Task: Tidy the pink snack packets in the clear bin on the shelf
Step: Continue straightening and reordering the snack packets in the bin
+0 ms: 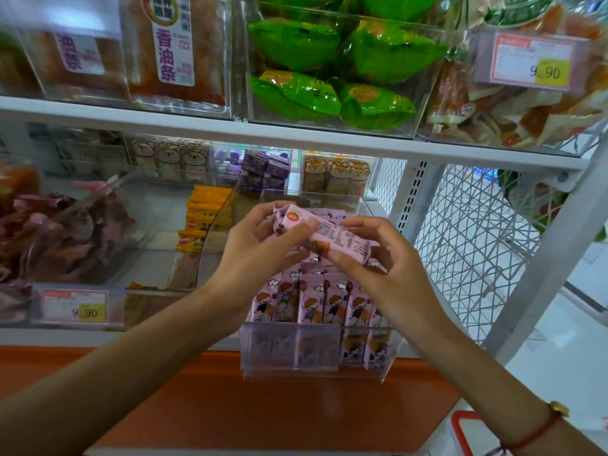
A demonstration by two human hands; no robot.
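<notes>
A clear bin point(316, 352) stands at the front of the lower shelf, with a row of pink snack packets point(316, 302) upright inside it, cartoon faces forward. Above the bin both hands hold a small bundle of the same pink packets point(332, 236), lying crosswise with the printed back up. My left hand point(260, 245) grips the bundle's left end, thumb on top. My right hand point(378, 261) pinches its right end between thumb and fingers. More packets lie loose under the bundle, partly hidden by my hands.
Yellow packets point(202, 218) fill the bin to the left, dark pink bags point(62, 232) sit further left. Green packets point(332, 70) lie on the upper shelf point(296, 136). A white wire rack point(477, 245) stands on the right. An orange ledge point(263, 406) runs below.
</notes>
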